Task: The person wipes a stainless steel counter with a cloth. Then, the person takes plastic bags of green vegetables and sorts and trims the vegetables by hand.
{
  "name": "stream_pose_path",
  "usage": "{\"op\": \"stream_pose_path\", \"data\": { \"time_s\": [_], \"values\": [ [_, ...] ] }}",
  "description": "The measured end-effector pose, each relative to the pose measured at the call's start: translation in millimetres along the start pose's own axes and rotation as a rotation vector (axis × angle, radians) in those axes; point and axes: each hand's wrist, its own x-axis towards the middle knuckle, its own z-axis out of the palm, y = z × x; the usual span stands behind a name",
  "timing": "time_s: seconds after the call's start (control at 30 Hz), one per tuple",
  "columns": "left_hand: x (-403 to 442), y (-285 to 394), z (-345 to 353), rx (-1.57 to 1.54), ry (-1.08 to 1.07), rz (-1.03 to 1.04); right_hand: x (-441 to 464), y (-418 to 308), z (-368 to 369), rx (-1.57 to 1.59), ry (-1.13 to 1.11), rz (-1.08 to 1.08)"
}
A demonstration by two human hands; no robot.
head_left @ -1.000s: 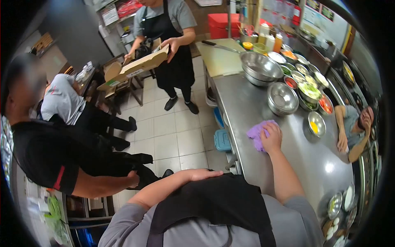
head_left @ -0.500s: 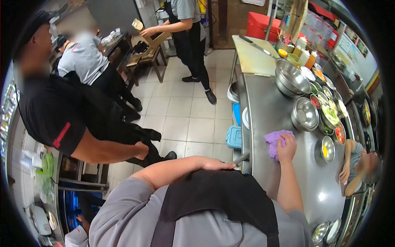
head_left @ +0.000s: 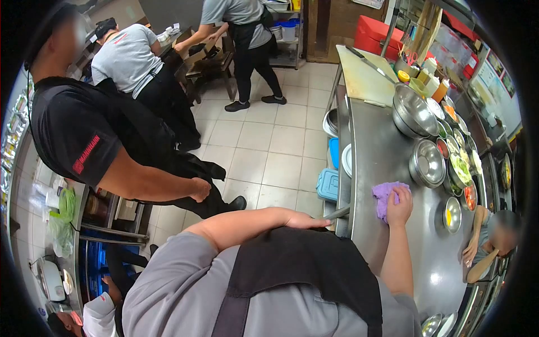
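On the steel counter (head_left: 368, 135), my right hand (head_left: 399, 206) rests on a crumpled purple cloth (head_left: 386, 196), fingers curled over its right side. My left hand (head_left: 306, 219) lies against the top of my black apron, close to the counter's near edge, with its fingers stretched out and nothing visible in it. To the right of the cloth stand a small bowl with yellow contents (head_left: 451, 215) and a stack of empty steel bowls (head_left: 428, 163). Farther back is a larger steel bowl (head_left: 415, 108).
Bowls of cut vegetables (head_left: 460, 169) line the counter's right side. A knife (head_left: 370, 63) lies on a cutting board (head_left: 362, 78) at the far end. A person in black (head_left: 112, 140) stands close at left; others are behind and across the counter. Blue lidded container (head_left: 327, 184) below.
The view has swung left, so the counter sits farther right. My right hand stays on the cloth. The person at the back no longer holds the cardboard box and now bends over the small table.
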Motion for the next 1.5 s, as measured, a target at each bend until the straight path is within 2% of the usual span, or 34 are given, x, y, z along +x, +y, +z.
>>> {"op": "stream_pose_path", "data": {
  "time_s": [0.1,0.5,0.6,0.8,0.97,1.5],
  "values": [
    [-6,4,4,-0.081,-0.066,0.092,0,-1,0,-0.011,0.013,0.000],
    [-20,16,9,-0.013,-0.013,0.068,-1,0,1,-0.006,0.019,0.005],
    [-5,2,2,0.051,0.039,0.006,-1,3,2,0.003,0.015,-0.013],
    [-19,14,10,-0.063,-0.027,0.076,-2,2,1,0.012,0.016,-0.007],
    [2,-4,3,-0.034,0.017,0.029,-1,2,1,-0.005,-0.011,0.039],
    [-35,41,17,0.017,0.090,-0.137,-2,-3,-2,0.001,0.024,0.034]
  ]
}}
